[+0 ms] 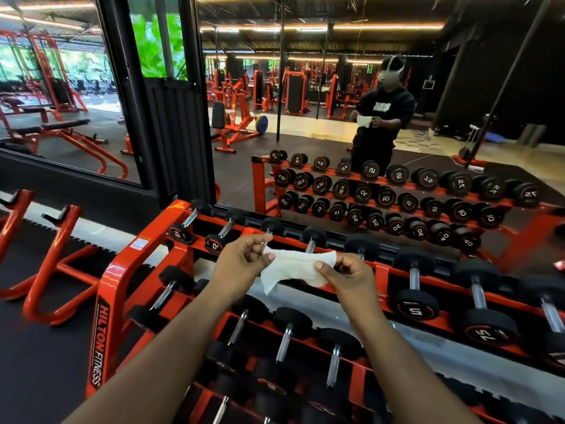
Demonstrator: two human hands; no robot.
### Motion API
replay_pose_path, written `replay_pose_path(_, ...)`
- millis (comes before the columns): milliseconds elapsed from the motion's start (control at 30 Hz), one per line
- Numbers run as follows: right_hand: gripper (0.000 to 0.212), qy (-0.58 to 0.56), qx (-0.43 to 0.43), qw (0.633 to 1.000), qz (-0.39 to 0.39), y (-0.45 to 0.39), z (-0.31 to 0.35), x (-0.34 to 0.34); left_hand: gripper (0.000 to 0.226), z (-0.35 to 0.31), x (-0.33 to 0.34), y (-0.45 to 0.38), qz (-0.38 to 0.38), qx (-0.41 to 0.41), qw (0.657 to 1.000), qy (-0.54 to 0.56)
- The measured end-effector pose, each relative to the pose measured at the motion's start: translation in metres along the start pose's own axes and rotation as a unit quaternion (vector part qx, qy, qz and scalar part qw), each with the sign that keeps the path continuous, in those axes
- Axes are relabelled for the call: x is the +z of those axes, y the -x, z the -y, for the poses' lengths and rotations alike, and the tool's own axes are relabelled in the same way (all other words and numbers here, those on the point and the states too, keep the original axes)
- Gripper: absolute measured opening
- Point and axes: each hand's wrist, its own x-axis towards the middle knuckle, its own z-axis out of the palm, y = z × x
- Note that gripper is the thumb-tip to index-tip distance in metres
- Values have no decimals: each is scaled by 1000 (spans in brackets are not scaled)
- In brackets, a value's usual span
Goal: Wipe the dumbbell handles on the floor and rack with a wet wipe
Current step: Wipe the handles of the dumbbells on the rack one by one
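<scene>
Head view: left hand (241, 258) and right hand (348, 275) pinch a wet wipe (295, 267) taut in their fingers above the dumbbell rack (113, 289); preparatory step, next likely wrapping a handle (414, 278).

Mirror wall (367, 87); black floor (36, 362); orange benches (61, 133).

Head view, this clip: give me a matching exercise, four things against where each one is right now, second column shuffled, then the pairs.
Things:
1. wet wipe
2. left hand
3. right hand
4. 7.5 dumbbell

Places:
A. pinching the wipe's right end
B. resting on the rack's top tier, right side
C. stretched between both hands above the rack
D. pinching the wipe's left end

Pairs: 1-C, 2-D, 3-A, 4-B
</scene>
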Motion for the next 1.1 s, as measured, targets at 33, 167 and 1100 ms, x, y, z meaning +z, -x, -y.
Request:
replay_pose_path(33,12,43,-31,998,-18,-3,-2,-1,33,-1,0,0,5,12,999,-29)
replay_pose_path(167,20,82,-91,992,-12,-9,1,-6,31,-7,1,-4,4,57,982,-179)
replay_pose_path(1100,37,123,13,973,197,-9,22,2,26,-17,8,-7,136,-151,977,67)
